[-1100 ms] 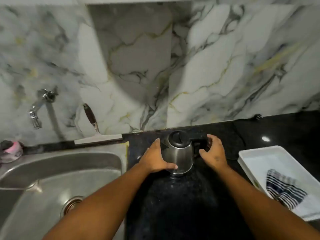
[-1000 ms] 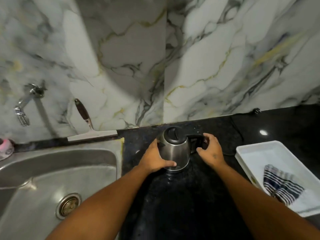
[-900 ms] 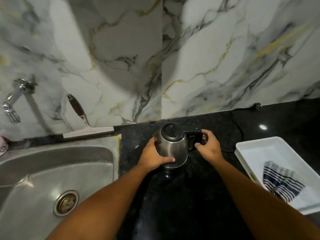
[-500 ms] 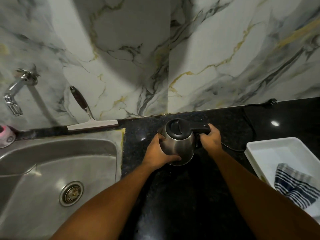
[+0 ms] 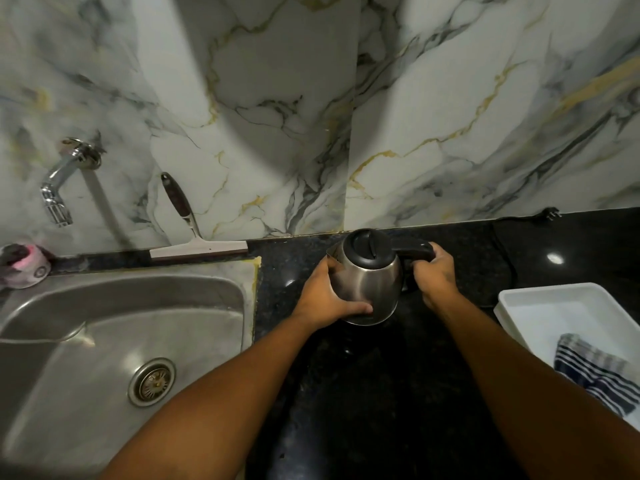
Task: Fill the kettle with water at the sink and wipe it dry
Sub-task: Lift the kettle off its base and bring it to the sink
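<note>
A steel kettle (image 5: 369, 285) with a black lid, shut, is above the black counter (image 5: 381, 393) near the marble wall, tilted slightly. My left hand (image 5: 325, 296) cups its left side and bottom. My right hand (image 5: 434, 277) is wrapped around the black handle. To the left lies the steel sink (image 5: 114, 341) with its drain (image 5: 152, 381). A chrome tap (image 5: 59, 188) sticks out of the wall above the sink; no water runs. A blue-and-white striped cloth (image 5: 595, 372) lies in a white tray (image 5: 540, 306) at the right.
A squeegee (image 5: 194, 233) leans against the wall behind the sink. A pink and black scrubber (image 5: 20, 265) sits at the sink's back left corner. A black power cord (image 5: 509, 258) with its plug (image 5: 550, 213) lies on the counter behind the tray.
My right hand closed fully around the handle, and the kettle rose off the counter with both hands on it. The view shifted a little.
</note>
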